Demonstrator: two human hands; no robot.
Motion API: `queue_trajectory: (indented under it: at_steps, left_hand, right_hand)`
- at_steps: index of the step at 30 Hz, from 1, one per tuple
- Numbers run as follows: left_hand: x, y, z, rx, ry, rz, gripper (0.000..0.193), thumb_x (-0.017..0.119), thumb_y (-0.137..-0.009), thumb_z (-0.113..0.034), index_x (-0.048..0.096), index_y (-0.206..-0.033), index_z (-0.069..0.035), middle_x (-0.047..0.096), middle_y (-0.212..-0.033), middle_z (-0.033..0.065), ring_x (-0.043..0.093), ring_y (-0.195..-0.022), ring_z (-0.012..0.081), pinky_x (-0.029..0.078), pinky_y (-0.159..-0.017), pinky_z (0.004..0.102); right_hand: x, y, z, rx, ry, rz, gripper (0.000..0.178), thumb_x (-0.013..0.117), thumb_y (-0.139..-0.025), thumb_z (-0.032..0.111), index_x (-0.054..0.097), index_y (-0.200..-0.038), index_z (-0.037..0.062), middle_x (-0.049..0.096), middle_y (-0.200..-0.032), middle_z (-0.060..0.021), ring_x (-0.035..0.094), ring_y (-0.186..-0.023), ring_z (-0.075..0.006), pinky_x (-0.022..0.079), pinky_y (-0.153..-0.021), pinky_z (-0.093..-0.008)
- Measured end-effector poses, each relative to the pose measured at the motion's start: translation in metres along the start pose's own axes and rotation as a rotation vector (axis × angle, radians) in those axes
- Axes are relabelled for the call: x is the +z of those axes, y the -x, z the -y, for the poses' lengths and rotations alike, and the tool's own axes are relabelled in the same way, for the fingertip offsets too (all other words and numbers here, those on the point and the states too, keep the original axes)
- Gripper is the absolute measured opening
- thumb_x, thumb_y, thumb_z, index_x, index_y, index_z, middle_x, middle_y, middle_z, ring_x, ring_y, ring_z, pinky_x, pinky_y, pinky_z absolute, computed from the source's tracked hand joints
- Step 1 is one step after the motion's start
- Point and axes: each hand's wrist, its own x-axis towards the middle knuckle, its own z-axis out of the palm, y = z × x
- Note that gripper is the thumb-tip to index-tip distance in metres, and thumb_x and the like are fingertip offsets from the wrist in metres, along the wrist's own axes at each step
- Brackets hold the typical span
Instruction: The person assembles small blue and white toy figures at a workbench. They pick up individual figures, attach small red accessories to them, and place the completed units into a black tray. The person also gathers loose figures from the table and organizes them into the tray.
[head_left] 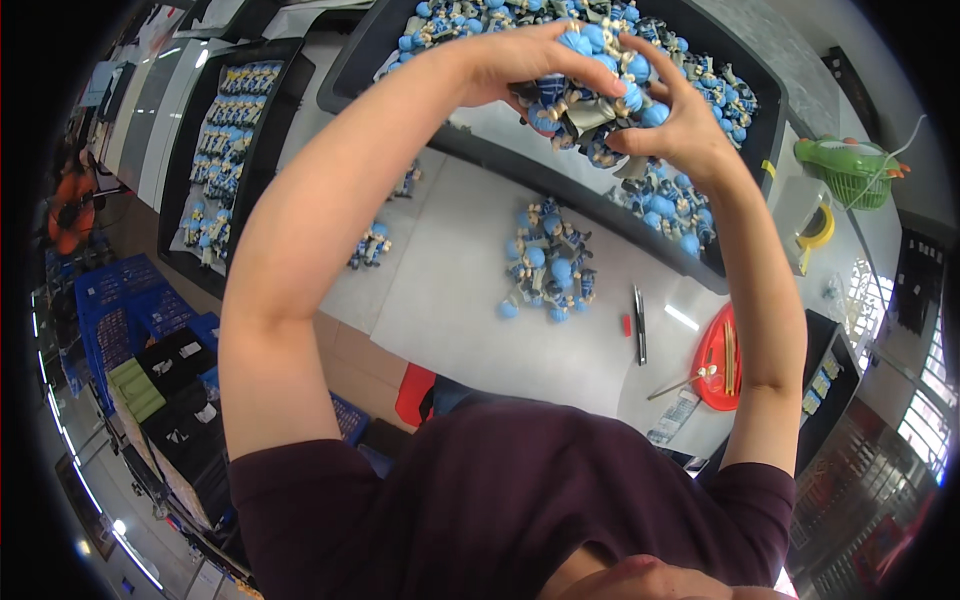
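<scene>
Between my two hands is a clump of small blue-haired figurines (590,100), lifted above the large black tray (480,155). My left hand (525,65) curls round the clump's left side. On its right side, the fingers and thumb of my right hand (685,125) are bent against the figurines. More figurines (450,20) fill the back of the tray, and others (665,205) lie in its front right part. A loose pile of the same figurines (550,260) rests on the white table (450,300) just in front of the tray.
A few figurines (370,247) lie near my left forearm. Farther left, a narrow black tray (262,150) holds figurines in rows. At right are a pen (640,325), a red dish (712,375) with sticks, a tape dispenser (815,235) and a green basket (850,175).
</scene>
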Motion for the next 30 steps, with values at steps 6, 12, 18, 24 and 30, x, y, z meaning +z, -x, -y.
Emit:
queue_trajectory:
  at_steps: [6,12,18,24,30]
  left_hand:
    - [0.014,0.095,0.02,0.189,0.287,-0.034,0.07,0.077,-0.066,-0.015,0.042,-0.126,-0.008,0.057,-0.107,0.0047,0.055,-0.099,0.0149,0.046,-0.083,0.0273]
    - [0.045,0.129,0.152,-0.021,0.552,-0.036,0.086,0.071,-0.062,-0.005,0.029,-0.137,-0.007,0.048,-0.124,0.0068,0.046,-0.116,0.0188,0.035,-0.1,0.0319]
    - [0.071,0.118,0.211,-0.115,0.473,-0.042,0.088,0.074,-0.063,-0.007,0.029,-0.138,-0.012,0.048,-0.124,0.0072,0.047,-0.114,0.0184,0.038,-0.097,0.0318]
    - [0.084,0.116,0.209,-0.194,0.026,-0.242,0.095,0.078,-0.062,-0.032,0.026,-0.138,-0.009,0.032,-0.131,0.0216,0.041,-0.119,0.0318,0.037,-0.097,0.0365]
    - [0.114,0.111,0.225,-0.216,-0.169,-0.668,0.083,0.07,-0.068,-0.045,0.034,-0.134,-0.008,0.02,-0.134,0.0295,0.029,-0.123,0.0429,0.03,-0.102,0.0415]
  right_hand:
    - [0.057,0.052,0.035,-0.19,0.148,0.001,0.092,0.072,-0.049,0.008,0.037,-0.134,0.0142,0.055,-0.115,-0.0133,0.052,-0.105,-0.0231,0.041,-0.092,-0.0332]
    - [0.141,0.084,-0.03,0.114,0.108,0.213,0.096,0.074,-0.049,0.012,0.032,-0.135,0.0162,0.052,-0.121,-0.0199,0.052,-0.11,-0.0333,0.042,-0.093,-0.035]
    - [0.174,0.102,-0.073,0.25,0.32,0.235,0.097,0.076,-0.052,0.017,0.029,-0.137,0.016,0.05,-0.113,-0.025,0.056,-0.098,-0.0399,0.048,-0.083,-0.0393]
    - [0.179,0.121,-0.069,0.177,0.523,0.039,0.083,0.075,-0.059,0.023,0.036,-0.133,0.0159,0.041,-0.12,-0.0222,0.048,-0.104,-0.0404,0.047,-0.081,-0.0426]
    - [0.163,0.132,-0.086,0.029,0.704,-0.006,0.07,0.073,-0.064,0.025,0.045,-0.126,0.01,0.04,-0.122,-0.0226,0.042,-0.108,-0.0388,0.049,-0.078,-0.0434]
